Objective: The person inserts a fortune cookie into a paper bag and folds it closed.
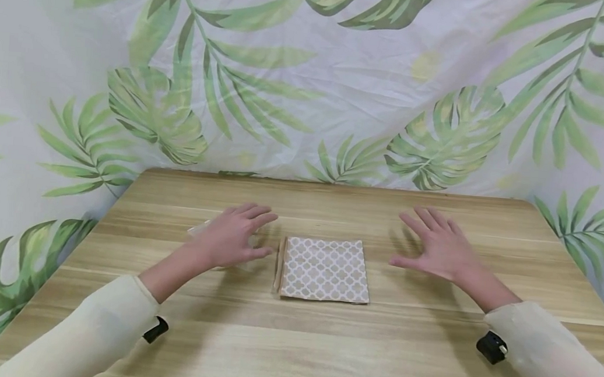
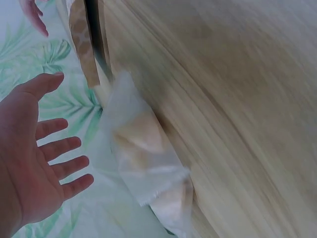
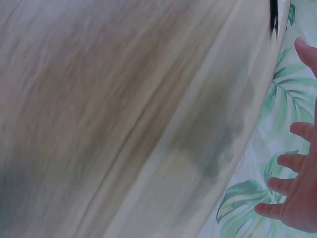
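A flat square piece with a beige-and-white lattice pattern (image 1: 326, 270) lies mid-table, a brown strip along its left side. My left hand (image 1: 229, 237) hovers just left of it, fingers spread, holding nothing. Behind that hand, frosted translucent packets (image 2: 148, 148) with pale beige contents rest on the table; in the head view the hand hides most of them. On the other side, my right hand (image 1: 442, 251) is held above the table with its fingers apart, touching nothing. The right wrist view catches its fingers (image 3: 292, 162) at the right edge.
The wood-grain table (image 1: 317, 347) reaches back to a leaf-printed cloth (image 1: 350, 98), which also hangs at both sides. A black device (image 1: 492, 348) sits under the right cuff, and another black piece (image 1: 156, 329) under the left.
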Motion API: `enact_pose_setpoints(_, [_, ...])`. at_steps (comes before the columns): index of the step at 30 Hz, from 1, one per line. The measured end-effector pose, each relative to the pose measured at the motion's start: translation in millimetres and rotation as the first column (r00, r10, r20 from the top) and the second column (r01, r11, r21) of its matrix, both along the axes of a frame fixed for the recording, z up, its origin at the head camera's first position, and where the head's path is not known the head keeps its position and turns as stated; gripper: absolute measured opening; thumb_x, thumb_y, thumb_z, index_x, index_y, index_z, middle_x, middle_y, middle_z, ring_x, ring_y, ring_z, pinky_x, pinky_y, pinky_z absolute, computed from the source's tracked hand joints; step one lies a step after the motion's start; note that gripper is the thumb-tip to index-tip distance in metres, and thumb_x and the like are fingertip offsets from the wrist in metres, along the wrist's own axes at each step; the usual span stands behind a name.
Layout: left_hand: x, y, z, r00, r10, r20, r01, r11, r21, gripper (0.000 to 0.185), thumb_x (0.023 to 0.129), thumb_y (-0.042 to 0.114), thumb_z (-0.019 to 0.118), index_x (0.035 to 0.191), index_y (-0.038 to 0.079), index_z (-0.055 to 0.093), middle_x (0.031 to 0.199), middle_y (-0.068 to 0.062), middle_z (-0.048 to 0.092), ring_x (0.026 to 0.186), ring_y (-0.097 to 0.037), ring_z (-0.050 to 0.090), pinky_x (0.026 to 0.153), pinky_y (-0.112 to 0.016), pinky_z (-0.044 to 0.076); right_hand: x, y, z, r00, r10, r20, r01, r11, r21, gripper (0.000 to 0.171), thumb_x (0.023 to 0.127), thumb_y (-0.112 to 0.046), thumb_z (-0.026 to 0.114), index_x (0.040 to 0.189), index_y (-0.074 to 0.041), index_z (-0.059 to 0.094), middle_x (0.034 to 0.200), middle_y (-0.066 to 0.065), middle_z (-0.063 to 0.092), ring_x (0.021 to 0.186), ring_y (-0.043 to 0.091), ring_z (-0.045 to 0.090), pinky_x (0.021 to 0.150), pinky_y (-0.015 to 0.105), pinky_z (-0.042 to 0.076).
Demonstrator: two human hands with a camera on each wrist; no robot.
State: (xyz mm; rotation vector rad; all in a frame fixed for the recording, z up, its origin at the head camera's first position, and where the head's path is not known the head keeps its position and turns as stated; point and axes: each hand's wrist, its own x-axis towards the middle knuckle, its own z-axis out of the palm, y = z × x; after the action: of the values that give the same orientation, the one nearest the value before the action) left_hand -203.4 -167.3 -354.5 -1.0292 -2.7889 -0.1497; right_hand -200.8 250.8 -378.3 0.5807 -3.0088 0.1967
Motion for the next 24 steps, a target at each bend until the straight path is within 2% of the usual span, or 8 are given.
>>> enact_pose_setpoints(4, [1.6, 8.0, -1.8, 0.999, -0.043, 0.022, 0.042, 0.998, 0.043, 0.065, 0.080, 0.046, 0.072, 0.128, 0.005, 0.057, 0.130, -0.015, 0.056, 0.120, -0.035, 0.051, 0.097, -0.051, 0.041, 1.0, -7.9, -0.5, 1.000, 0.016, 0.006, -0.016, 1.000, -0.024, 0.105, 0.068, -0.082, 0.053, 0.147, -0.016, 0.035, 0.151, 0.017, 0.028, 0.137, 0.041, 0.023, 0.102, 0.064, 0.024])
enact_pose_setpoints(10, [1.9, 16.2, -6.4, 0.994, -0.094, 0.055, 0.089, 0.992, 0.085, 0.059, 0.078, 0.041, 0.075, 0.120, 0.003, 0.063, 0.119, -0.013, 0.063, 0.113, -0.030, 0.057, 0.095, -0.044, 0.045, 3.9, -23.2, -1.5, 0.997, 0.073, 0.000, -0.073, 0.992, -0.106, 0.098, 0.070, -0.075, 0.061, 0.142, -0.010, 0.044, 0.145, 0.020, 0.038, 0.131, 0.041, 0.035, 0.099, 0.063, 0.032])
enact_pose_setpoints(17, [2.0, 19.6, -9.3, 0.991, -0.099, 0.095, 0.093, 0.993, 0.068, 0.054, 0.077, 0.043, 0.075, 0.115, 0.005, 0.066, 0.117, -0.011, 0.064, 0.110, -0.029, 0.058, 0.093, -0.042, 0.047, 7.7, -45.7, -5.4, 0.991, 0.115, 0.074, -0.096, 0.969, -0.226, 0.090, 0.072, -0.067, 0.066, 0.139, -0.009, 0.048, 0.141, 0.019, 0.043, 0.129, 0.039, 0.039, 0.101, 0.057, 0.034])
enact_pose_setpoints(24, [2.1, 21.5, -11.0, 0.990, -0.104, 0.094, 0.101, 0.994, 0.031, 0.053, 0.076, 0.043, 0.076, 0.113, 0.006, 0.069, 0.117, -0.010, 0.064, 0.108, -0.029, 0.059, 0.092, -0.042, 0.048, 9.9, -60.7, -5.7, 0.976, 0.204, 0.075, -0.178, 0.949, -0.262, 0.089, 0.071, -0.064, 0.070, 0.135, -0.006, 0.052, 0.141, 0.016, 0.045, 0.130, 0.035, 0.040, 0.103, 0.053, 0.034])
